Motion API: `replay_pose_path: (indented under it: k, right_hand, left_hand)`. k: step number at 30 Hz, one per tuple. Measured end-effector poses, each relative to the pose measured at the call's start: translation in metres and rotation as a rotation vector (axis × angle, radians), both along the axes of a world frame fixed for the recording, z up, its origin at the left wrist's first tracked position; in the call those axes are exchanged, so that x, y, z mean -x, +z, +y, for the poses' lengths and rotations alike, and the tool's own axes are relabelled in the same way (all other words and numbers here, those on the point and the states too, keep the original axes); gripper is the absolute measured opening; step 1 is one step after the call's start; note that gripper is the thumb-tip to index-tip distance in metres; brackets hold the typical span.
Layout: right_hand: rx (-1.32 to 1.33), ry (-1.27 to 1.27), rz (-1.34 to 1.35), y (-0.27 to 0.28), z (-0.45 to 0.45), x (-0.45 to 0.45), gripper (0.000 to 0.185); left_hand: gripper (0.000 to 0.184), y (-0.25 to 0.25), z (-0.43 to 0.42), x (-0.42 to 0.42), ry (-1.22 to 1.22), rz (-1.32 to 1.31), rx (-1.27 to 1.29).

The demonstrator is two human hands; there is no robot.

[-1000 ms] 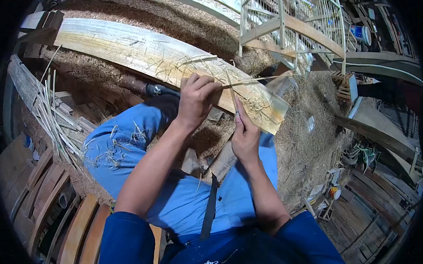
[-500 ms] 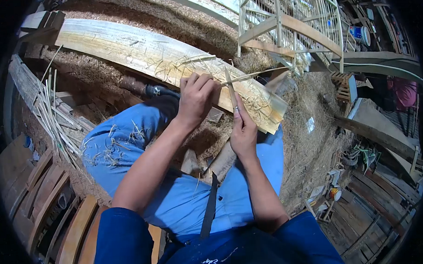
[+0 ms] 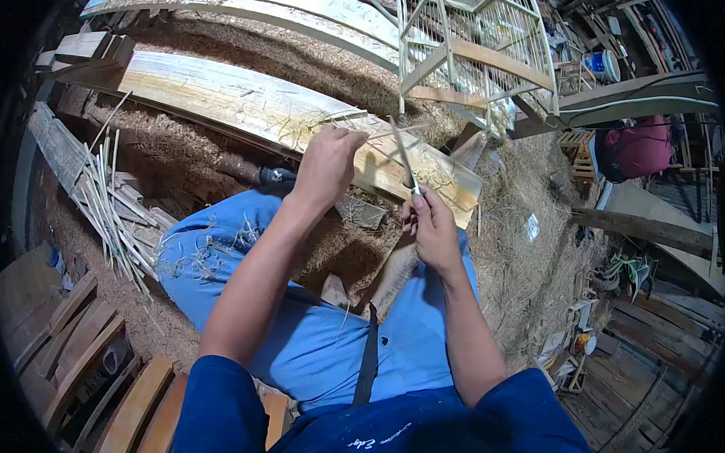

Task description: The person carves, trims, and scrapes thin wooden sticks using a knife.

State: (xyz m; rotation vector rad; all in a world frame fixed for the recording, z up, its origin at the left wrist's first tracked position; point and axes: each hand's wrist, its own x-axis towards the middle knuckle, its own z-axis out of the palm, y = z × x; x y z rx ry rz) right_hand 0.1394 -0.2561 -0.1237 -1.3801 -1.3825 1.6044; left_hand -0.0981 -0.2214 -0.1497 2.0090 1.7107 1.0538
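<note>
My left hand [image 3: 325, 165] is closed on one end of a thin wooden strip [image 3: 385, 133], above a long pale board [image 3: 238, 99]. The strip points right, past a knife blade. In my right hand [image 3: 436, 228] is the knife [image 3: 403, 153], held by its handle with the blade pointing up and away from me. The blade is close to the strip; whether they touch, I cannot tell. Curled shavings lie on the board and on my blue trousers [image 3: 283, 341].
A slatted wooden frame [image 3: 484, 54] stands at the upper right. Thin sticks [image 3: 110, 211] lie in a bundle at left. Curved wooden pieces [image 3: 129, 410] are at lower left. A person in red [image 3: 643, 149] is at right. Shavings cover the ground [image 3: 523, 261].
The view has shifted, bringing the person in red further into sight. My right hand has moved slightly down and right with the knife, whose blade now stands farther from my left hand.
</note>
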Motion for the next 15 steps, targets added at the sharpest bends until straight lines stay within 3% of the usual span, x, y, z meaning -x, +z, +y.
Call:
replay_pose_path:
  k: [3, 4, 5, 8, 15]
  right_hand:
    - [-0.009, -0.097, -0.011, 0.008, 0.005, 0.0, 0.022]
    - [-0.206, -0.134, -0.083, 0.01, 0.008, 0.004, 0.019]
    - [-0.213, -0.136, -0.085, 0.013, 0.01, 0.005, 0.019]
    - [-0.037, -0.541, 0.252, 0.031, 0.019, 0.024, 0.025]
    - [0.037, -0.816, 0.568, 0.056, 0.05, 0.064, 0.031]
  left_hand:
    - [0.012, 0.021, 0.003, 0.005, 0.023, -0.019, 0.006]
    - [0.012, 0.027, 0.003, 0.004, 0.029, -0.054, -0.005]
    - [0.012, 0.032, 0.003, 0.002, 0.033, -0.089, -0.015]
    - [0.011, 0.037, 0.0, -0.002, 0.026, -0.148, -0.101]
    - [0.018, 0.05, -0.007, -0.01, -0.027, -0.243, -0.177]
